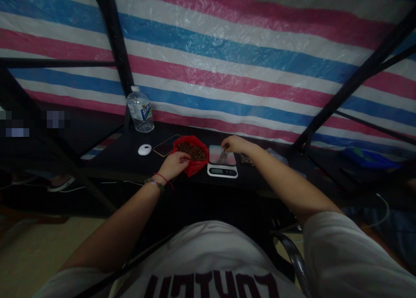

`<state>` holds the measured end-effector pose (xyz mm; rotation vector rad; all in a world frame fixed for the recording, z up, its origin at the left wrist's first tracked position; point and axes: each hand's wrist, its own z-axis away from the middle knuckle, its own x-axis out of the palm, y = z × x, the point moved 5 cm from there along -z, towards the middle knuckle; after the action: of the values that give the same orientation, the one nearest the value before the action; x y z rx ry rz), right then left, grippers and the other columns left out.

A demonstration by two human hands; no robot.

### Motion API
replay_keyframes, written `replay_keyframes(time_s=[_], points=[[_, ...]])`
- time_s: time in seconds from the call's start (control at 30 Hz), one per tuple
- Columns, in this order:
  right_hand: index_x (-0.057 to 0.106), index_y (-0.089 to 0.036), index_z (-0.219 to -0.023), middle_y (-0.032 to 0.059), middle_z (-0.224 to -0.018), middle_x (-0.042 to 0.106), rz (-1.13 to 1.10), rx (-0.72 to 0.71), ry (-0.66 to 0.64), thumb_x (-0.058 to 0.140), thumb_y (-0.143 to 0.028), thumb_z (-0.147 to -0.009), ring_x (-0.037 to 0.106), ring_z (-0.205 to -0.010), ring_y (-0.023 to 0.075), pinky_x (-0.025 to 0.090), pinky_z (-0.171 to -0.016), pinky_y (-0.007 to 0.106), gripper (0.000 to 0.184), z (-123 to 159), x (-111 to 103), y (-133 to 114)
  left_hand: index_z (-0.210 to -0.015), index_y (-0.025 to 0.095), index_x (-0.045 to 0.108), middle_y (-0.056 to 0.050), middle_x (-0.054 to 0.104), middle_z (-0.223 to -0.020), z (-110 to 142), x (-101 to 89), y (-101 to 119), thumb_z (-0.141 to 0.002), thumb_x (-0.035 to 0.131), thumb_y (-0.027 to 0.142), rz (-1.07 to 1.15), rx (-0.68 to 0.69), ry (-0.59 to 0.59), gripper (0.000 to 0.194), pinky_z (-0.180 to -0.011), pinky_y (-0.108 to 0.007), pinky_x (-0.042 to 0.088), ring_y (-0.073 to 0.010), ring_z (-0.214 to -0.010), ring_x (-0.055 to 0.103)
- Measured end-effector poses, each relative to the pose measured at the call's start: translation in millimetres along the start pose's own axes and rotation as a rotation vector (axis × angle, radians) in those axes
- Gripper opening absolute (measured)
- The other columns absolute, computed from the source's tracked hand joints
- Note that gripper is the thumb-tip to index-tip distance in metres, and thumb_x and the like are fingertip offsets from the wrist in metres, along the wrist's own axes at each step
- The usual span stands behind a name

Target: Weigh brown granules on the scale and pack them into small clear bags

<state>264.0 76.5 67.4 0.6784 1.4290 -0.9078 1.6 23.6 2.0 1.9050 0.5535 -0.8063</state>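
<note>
A red plastic bag (195, 169) lies open on the dark table, full of small brown pieces (193, 151). My left hand (175, 163) is at its near left rim, fingers pinched together over the contents; what they hold is too small to make out. To the right of the bag sits a white digital scale (212, 171) with a shiny weighing plate. Over that plate, my right hand (235, 144) pinches the top of a small clear plastic bag (223, 155). Whether this bag touches the plate I cannot tell.
Behind the red bag lies a phone (165, 145), with a white rounded case (144, 149) to its left. A clear plastic bottle (141, 111) stands at the back. Small filled packets (246, 160) lie right of the scale, partly behind my forearm. Dark metal posts (118, 42) frame the table.
</note>
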Motion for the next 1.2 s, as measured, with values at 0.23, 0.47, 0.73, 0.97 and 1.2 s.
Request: replay_keyframes(time_s=[0.23,0.47,0.73,0.97,1.2], points=[[0.073,-0.018,-0.101,0.0046,-0.097,0.073,-0.04,0.002,0.008,0.067,-0.013,-0.07,0.065,-0.083,0.0178,0.046,-0.072,0.024,0.033,-1.1,2.6,4.9,-0.095,0.018,0.073,-0.006,0.072,-0.094,0.0,0.9,-0.1,-0.078,0.056,0.028,0.021,-0.002,-0.002,0.026,-0.077,-0.028,0.052,-0.018,-0.078,0.067],[0.072,-0.017,-0.103,0.0054,-0.099,0.073,-0.092,0.011,0.026,0.067,-0.014,-0.07,0.065,-0.083,0.0173,0.046,-0.074,0.025,0.034,1.4,3.1,6.7,-0.104,0.017,0.069,-0.006,0.072,-0.1,0.3,2.5,-0.2,-0.078,0.056,0.031,0.118,0.01,0.002,0.032,-0.079,-0.028,0.053,-0.0186,-0.084,0.068],[0.07,-0.017,-0.103,0.0046,-0.098,0.072,-0.15,0.049,0.042,0.069,-0.012,-0.068,0.065,-0.083,0.0168,0.047,-0.07,0.023,0.036,3.6,1.9,2.9,-0.106,0.017,0.068,-0.005,0.072,-0.098,1.6,1.0,2.9,-0.077,0.057,0.031,0.14,-0.003,0.003,0.034,-0.08,-0.028,0.054,-0.0178,-0.082,0.068],[0.071,-0.016,-0.101,0.0067,-0.097,0.072,-0.15,0.08,0.042,0.067,-0.016,-0.072,0.064,-0.081,0.0167,0.047,-0.07,0.024,0.029,5.8,0.4,7.3,-0.105,0.017,0.068,-0.006,0.072,-0.099,1.6,1.5,1.3,-0.078,0.056,0.033,0.129,-0.003,-0.001,0.034,-0.081,-0.029,0.054,-0.0179,-0.082,0.068],[0.071,-0.015,-0.096,0.006,-0.095,0.073,-0.215,0.127,0.082,0.062,-0.017,-0.078,0.064,-0.08,0.0151,0.047,-0.075,0.024,0.02,15.3,-4.0,7.0,-0.107,0.018,0.067,-0.006,0.071,-0.102,1.5,-0.1,2.1,-0.078,0.056,0.034,0.088,-0.005,0.02,0.035,-0.084,-0.03,0.053,-0.0194,-0.088,0.067]])
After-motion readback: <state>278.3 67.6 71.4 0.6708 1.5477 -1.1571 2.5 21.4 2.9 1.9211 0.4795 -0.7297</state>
